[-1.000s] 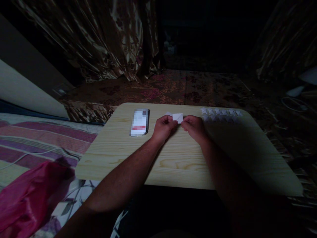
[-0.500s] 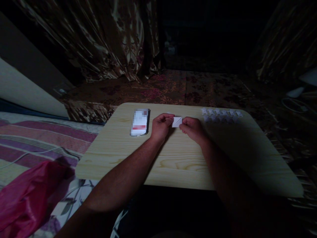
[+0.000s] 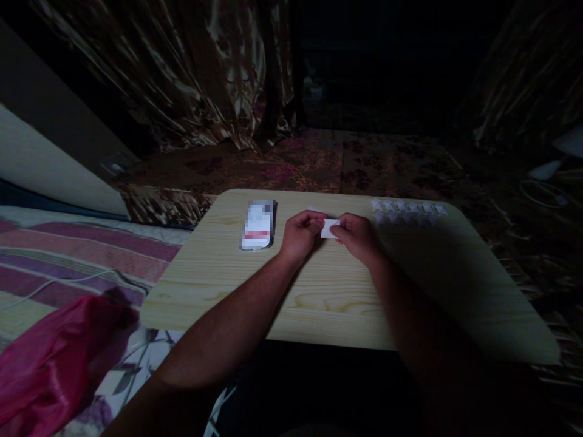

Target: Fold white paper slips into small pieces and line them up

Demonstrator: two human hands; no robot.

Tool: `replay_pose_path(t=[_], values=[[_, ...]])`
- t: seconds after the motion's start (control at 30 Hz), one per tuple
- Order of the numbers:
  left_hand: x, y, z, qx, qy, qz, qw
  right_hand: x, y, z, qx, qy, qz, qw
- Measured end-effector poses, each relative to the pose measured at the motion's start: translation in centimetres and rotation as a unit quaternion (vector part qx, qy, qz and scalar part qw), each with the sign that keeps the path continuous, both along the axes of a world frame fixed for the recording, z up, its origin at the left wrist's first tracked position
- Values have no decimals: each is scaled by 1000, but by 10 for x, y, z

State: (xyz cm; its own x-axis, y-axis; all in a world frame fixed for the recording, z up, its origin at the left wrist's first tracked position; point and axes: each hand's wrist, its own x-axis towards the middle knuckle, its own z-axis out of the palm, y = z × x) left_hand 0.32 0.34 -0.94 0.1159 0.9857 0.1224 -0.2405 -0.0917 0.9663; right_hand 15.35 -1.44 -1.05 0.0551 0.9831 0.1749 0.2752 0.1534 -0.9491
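A small folded white piece of paper [image 3: 328, 229] is held between my two hands above the middle of the table. My left hand [image 3: 300, 233] pinches its left edge, fingers curled. On the other side, my right hand [image 3: 356, 235] grips the right end, its thumb lying across the paper's face. Behind my left fingers a bit of another white paper [image 3: 313, 209] shows, mostly hidden. Several small folded white paper pieces [image 3: 407, 212] lie in two rows at the table's far right.
A phone [image 3: 257, 224] with a lit, blurred screen lies left of my hands on the wooden table [image 3: 218, 273]. A striped bed [image 3: 113, 243] with a pink cloth or bag [image 3: 54, 364] is at the left. Patterned curtains [image 3: 218, 73] hang behind.
Both hands and the paper have shifted slightly right and toward me. My right thumb now lies further over the paper, covering part of the diagonal fold line seen before.
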Motion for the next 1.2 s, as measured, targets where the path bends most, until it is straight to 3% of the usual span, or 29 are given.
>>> replay_pose_path(t=[0.3,0.57,0.73,1.0,1.2], values=[[2,-2,-4,23,37,-63,997,3,3,-1,-19,28,-17,999],[2,-6,-6,118,119,-71,983,0,2,1,-25,65,-15,997],[2,-3,-6,95,78,-83,989,-1,0,3,-26,115,14,993],[-2,5,-11,45,75,-23,996,-1,0,3,-3,94,32,995],[-1,5,-7,-8,34,-12,999,-2,0,3,-5,96,37,995]])
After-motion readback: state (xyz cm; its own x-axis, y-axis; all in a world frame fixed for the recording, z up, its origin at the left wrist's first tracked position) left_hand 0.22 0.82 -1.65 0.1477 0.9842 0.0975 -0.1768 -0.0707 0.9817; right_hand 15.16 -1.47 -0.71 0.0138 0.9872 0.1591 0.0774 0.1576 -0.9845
